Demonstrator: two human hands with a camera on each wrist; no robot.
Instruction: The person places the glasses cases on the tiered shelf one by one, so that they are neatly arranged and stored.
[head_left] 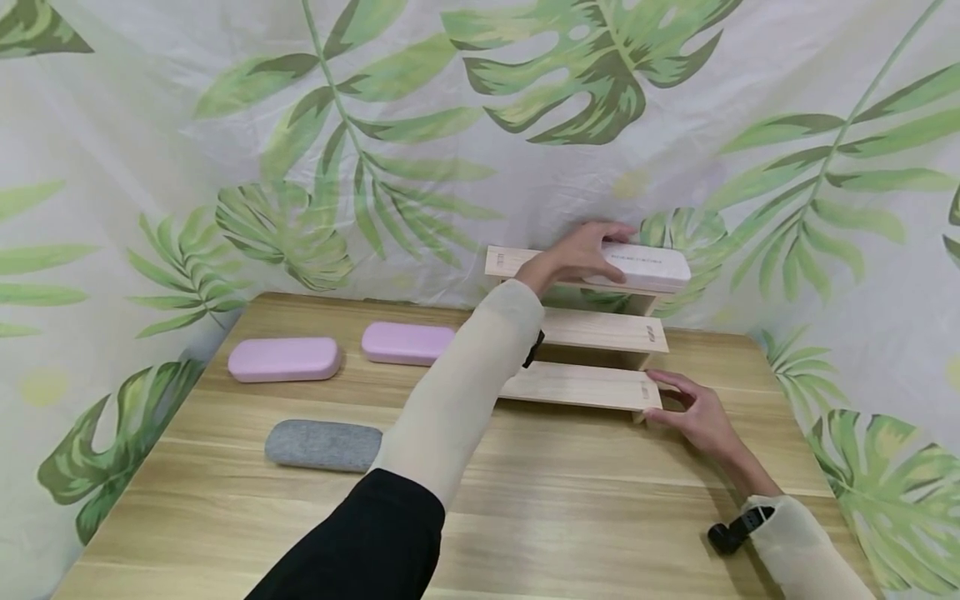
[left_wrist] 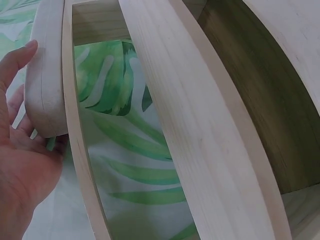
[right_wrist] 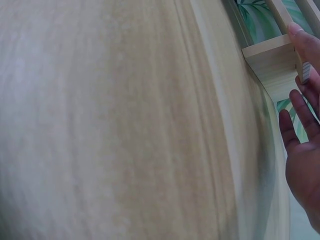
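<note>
A three-tier wooden stepped rack stands at the back of the table. On its top tier lies a white eyeglass case with small lettering, toward the right end. My left hand grips the left end of this case, thumb in front and fingers behind; the left wrist view shows the case lying along the top board. With my right hand I pinch the right end of the lowest tier between thumb and finger. In the right wrist view the right hand is partly cut off.
Two pink eyeglass cases lie on the table's back left. A grey fabric case lies nearer the front, partly behind the left sleeve. A leaf-patterned curtain hangs close behind the table.
</note>
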